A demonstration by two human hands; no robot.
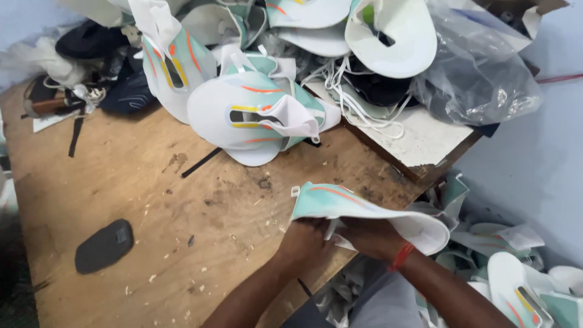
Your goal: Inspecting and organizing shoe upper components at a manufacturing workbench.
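Head view: left hand (305, 238) and right hand (371, 237) both grip one white-and-teal shoe upper (364, 209) at the near right edge of the wooden table (121, 182). Fingers of each hand are curled and pressed onto its underside; the fingertips are hidden. A red thread band (401, 256) circles the right wrist. Far side: heap of similar uppers (255, 109). Near left: dark insole piece (104, 245) lying flat. More uppers on the floor (516, 285), right.
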